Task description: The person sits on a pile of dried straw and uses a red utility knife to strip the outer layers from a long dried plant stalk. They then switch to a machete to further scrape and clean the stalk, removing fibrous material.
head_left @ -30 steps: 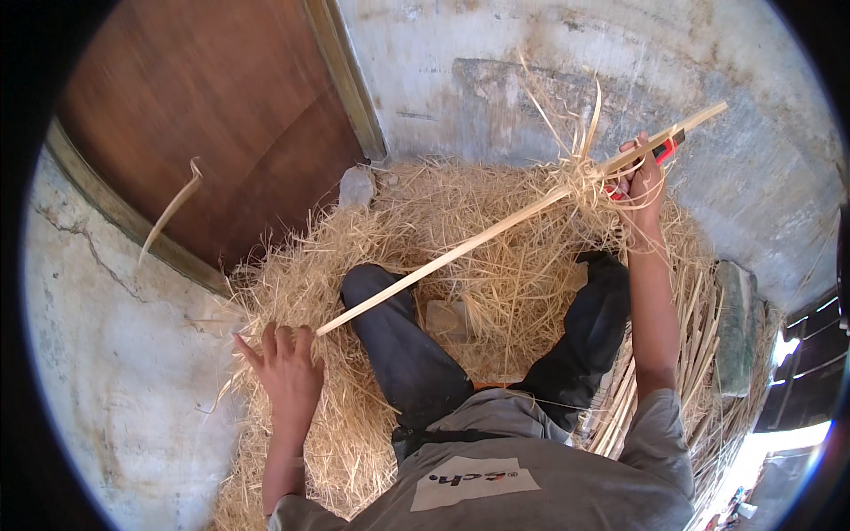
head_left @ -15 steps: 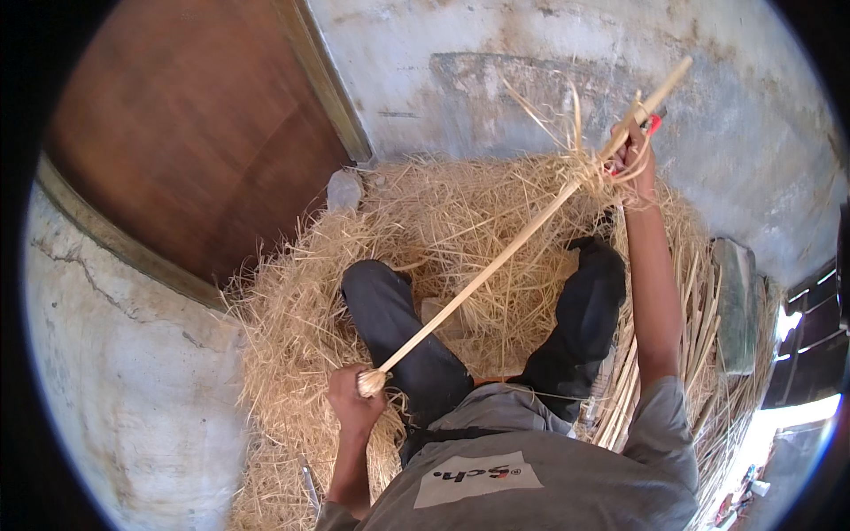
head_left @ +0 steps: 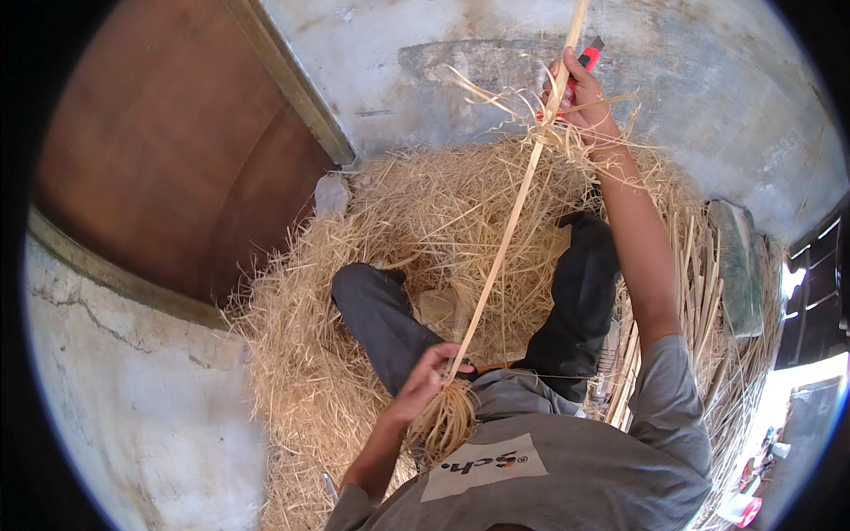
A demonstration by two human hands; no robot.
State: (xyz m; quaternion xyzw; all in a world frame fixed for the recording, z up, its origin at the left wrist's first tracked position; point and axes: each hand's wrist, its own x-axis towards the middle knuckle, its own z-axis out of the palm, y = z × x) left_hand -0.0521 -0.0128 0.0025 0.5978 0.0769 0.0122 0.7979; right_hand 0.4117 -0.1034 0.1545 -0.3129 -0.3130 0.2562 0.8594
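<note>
A long pale strip of split cane or bamboo (head_left: 507, 243) runs slantwise from my lap up to the wall. Near its upper end my right hand (head_left: 584, 104) is closed around it, with a red utility knife (head_left: 588, 57) in the same grip, its dark end pointing up. Thin curled shavings (head_left: 551, 134) hang about the strip just below that hand. Close to my lap, my left hand (head_left: 423, 382) pinches the strip's lower end. A bunch of looped fibres (head_left: 447, 420) spreads beneath those fingers, against my shirt.
A deep heap of dry shavings (head_left: 301, 354) surrounds my bent legs. Long thin stalks (head_left: 699, 310) lie at my right beside a greenish slab (head_left: 737, 270). A brown door (head_left: 177, 142), a grey stone (head_left: 332, 195) and a stained wall (head_left: 673, 124) bound the far side.
My right hand, with strip and knife, has moved left and upward. My left hand has shifted right toward my lap, and the strip stands steeper. Looped fibres now show below the left hand.
</note>
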